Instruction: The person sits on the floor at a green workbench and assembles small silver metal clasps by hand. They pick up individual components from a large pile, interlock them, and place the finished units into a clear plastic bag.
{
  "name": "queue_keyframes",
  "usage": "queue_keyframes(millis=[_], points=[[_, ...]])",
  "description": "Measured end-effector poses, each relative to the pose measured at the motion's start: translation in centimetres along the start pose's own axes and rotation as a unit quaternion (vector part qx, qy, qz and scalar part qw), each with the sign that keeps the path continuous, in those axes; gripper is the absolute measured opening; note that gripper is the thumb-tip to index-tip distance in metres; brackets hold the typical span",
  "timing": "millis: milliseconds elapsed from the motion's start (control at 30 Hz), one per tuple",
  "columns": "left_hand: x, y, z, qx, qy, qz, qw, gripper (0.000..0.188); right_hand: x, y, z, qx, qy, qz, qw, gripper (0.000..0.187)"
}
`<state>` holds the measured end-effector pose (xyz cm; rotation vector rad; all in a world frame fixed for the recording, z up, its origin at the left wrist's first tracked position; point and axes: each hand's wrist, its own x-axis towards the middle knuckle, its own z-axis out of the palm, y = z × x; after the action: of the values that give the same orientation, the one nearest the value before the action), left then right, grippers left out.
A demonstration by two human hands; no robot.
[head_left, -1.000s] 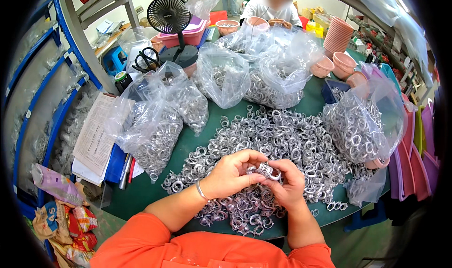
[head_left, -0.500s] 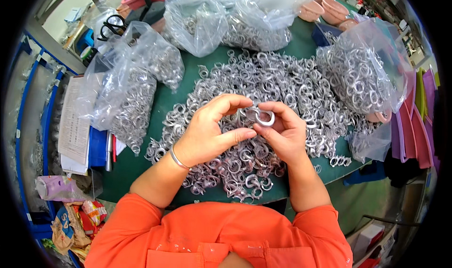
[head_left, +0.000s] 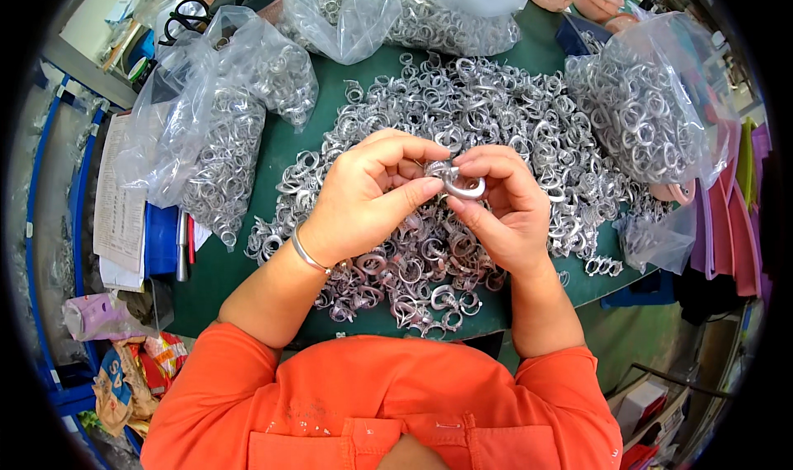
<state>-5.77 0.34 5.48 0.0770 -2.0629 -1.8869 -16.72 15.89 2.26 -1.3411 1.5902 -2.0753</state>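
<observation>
One silvery ring, held over the heap of loose rings.
In the head view, my left hand and right hand both pinch it, thumb against fingers, above the heap's middle; a clear bag of rings sits right of the heap.

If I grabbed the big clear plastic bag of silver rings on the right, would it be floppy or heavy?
The big clear plastic bag would probably sag, because it looks thin and wrinkled. It may feel heavy, since many metallic-looking silver rings are bunched inside.
</observation>
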Motion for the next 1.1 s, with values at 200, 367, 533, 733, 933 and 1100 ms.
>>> queue_keyframes(millis=[200,367,533,733,933,1100], points=[[0.0,0.2,0.1,0.028,-0.008,-0.005,1.0,0.021,-0.2,-0.3,0.4,-0.118,0.039,-0.053,0.991,0.024],[0.0,-0.3,0.1,0.006,-0.014,0.0,1.0,0.017,-0.1,-0.2,-0.2,-0.123,-0.008,-0.04,0.992,0.023],[0.0,-0.1,-0.2,0.057,-0.032,-0.017,0.998,0.015,-0.2,-0.4,-0.9,-0.023,-0.043,0.029,0.998,0.022],[0.1,-0.6,0.3,-0.013,0.013,-0.002,1.0,0.019,-0.5,-0.8,-0.4,0.127,-0.055,0.115,0.984,0.027],[-0.1,-1.0,0.6,-0.006,0.046,0.019,0.999,0.027,-0.3,-0.3,0.0,0.011,-0.05,0.028,0.998,0.03],[0.3,-1.4,-0.1,0.103,0.012,0.081,0.991,0.034,-0.3,-0.5,0.0,-0.032,-0.038,0.014,0.999,0.032]])
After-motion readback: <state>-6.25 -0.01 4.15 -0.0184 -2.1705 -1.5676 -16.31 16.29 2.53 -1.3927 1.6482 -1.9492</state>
